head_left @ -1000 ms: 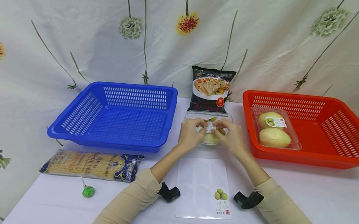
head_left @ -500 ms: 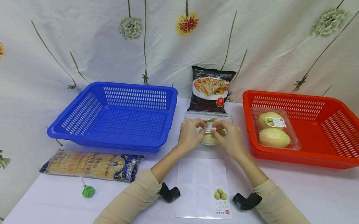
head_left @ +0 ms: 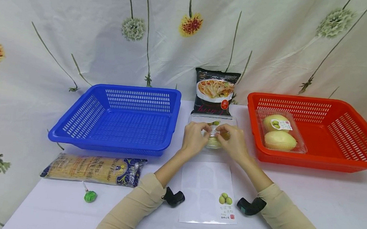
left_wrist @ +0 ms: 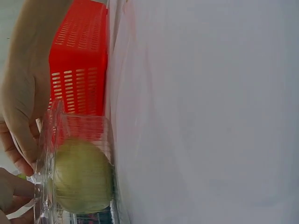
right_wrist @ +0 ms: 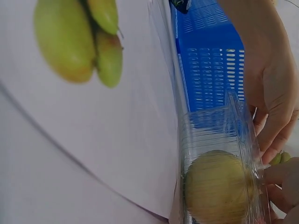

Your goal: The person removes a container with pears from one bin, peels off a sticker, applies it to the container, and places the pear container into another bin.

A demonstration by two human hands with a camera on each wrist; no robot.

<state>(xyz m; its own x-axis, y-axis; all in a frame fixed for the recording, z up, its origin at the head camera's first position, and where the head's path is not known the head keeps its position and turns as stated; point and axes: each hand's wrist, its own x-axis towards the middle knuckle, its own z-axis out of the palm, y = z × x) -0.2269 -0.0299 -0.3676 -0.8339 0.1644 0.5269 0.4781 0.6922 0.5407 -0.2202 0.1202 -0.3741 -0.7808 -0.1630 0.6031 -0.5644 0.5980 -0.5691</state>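
On the table in the head view, a clear plastic clamshell box [head_left: 196,117] holds pale yellow-green melons. A small printed label [head_left: 214,129] with green fruit on it lies over its lid. My left hand [head_left: 195,137] pinches the label's left side between thumb and forefinger, and my right hand [head_left: 233,141] pinches its right side. Both hands stay above the lid, fingertips a short way apart. Each wrist view shows a melon [left_wrist: 84,175] through the box's ribbed wall; fingers partly hide the label.
A blue basket [head_left: 112,146] stands left; a red basket [head_left: 317,162] with another melon box [head_left: 281,132] stands right. Behind is a black noodle packet [head_left: 215,91]. A label sheet [head_left: 204,192], a pasta bag [head_left: 93,168] and a green lollipop [head_left: 90,196] lie nearer.
The right hand shifts very slightly to the left and the right forearm follows. The left hand, the box and the baskets stay in place.
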